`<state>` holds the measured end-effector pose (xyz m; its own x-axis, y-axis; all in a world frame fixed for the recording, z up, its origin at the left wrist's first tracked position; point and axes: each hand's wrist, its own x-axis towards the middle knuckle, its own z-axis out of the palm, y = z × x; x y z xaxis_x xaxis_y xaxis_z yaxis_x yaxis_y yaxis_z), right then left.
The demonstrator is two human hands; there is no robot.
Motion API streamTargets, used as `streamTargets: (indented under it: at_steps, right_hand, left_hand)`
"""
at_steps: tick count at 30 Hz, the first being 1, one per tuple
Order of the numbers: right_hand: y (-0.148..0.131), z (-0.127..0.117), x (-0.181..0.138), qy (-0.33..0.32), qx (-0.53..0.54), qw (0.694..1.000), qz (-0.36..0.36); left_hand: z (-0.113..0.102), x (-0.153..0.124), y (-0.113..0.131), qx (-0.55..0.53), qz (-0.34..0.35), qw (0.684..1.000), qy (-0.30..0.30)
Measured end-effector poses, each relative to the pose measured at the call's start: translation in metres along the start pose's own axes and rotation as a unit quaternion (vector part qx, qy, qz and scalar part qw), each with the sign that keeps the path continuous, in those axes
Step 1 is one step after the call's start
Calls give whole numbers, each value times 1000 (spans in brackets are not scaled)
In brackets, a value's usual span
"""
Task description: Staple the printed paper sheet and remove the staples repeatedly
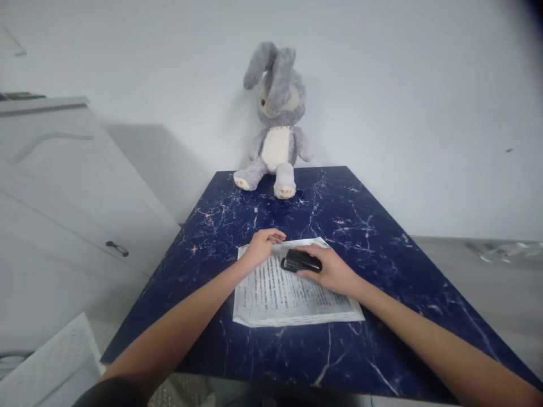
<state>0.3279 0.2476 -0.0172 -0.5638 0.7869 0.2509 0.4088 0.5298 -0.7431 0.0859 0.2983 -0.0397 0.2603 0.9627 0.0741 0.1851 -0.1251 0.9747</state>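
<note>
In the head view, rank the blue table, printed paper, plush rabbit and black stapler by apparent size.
1. blue table
2. printed paper
3. plush rabbit, farther off, so unsure against the paper
4. black stapler

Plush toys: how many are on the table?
1. A grey rabbit sits at the far edge of the blue table, against the wall, beyond the paper and both hands. None seems hidden.

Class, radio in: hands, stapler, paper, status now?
Left hand flat on paper. Right hand grips stapler over the paper. Plush rabbit far back, clear.
</note>
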Motion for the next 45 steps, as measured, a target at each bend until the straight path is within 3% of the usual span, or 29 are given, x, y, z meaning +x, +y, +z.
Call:
streamTargets:
  at_steps: [4,6,9,11,14,16,19,20,24,27,29,31,34,37,39,42,43,45]
  right_hand:
    - [27,-30,-2,-145,235,961,28]
    - [36,-37,-4,-153,284,944,67]
    - [35,-36,-5,-151,279,946,69]
    - [25,-29,-4,-143,232,962,35]
    - [8,-16,-5,-114,75,991,6]
    - [1,-7,-8,-39,-47,998,-9]
    - [-2,-3,-14,85,-216,968,-98]
    - [-2,-3,-15,92,-266,951,-132]
    - [-5,-10,-12,13,-367,909,-196]
    - [-5,-15,-10,74,-363,910,-188]
    - [-1,-17,-10,168,-309,928,-120]
    - [6,-17,-11,206,-211,955,-12]
    - [16,-12,-11,117,-72,987,84]
    - [18,-4,-10,46,-33,996,72]
    - [13,-1,-10,68,-58,996,18]
    - [-2,-2,-11,151,-111,974,-126]
    - [-7,-3,-11,160,-121,963,-182]
    - [-16,-2,-14,151,-121,941,-277]
  left_hand:
    - [-1,-9,-6,-111,12,993,47]
    - [0,-12,-8,-178,26,981,73]
    - [0,-14,-9,-262,7,961,92]
    - [-1,-13,-9,-284,-8,955,88]
    - [-1,-12,-7,-287,-7,954,86]
    - [-1,-14,-4,-294,9,949,112]
    - [-1,-20,5,-397,-6,912,107]
    - [-1,-23,8,-447,-33,891,78]
    - [4,-32,14,-566,-156,809,-36]
    - [6,-31,10,-560,-163,812,-25]
    - [4,-27,8,-513,-108,850,41]
    - [0,-24,8,-433,0,892,125]
    - [-5,-28,16,-293,142,931,163]
    - [0,-41,24,-131,195,962,137]
    - [8,-50,27,14,270,953,137]
    - [20,-61,26,203,424,872,137]
    - [24,-63,25,232,458,847,138]
    - [32,-65,23,247,485,829,128]
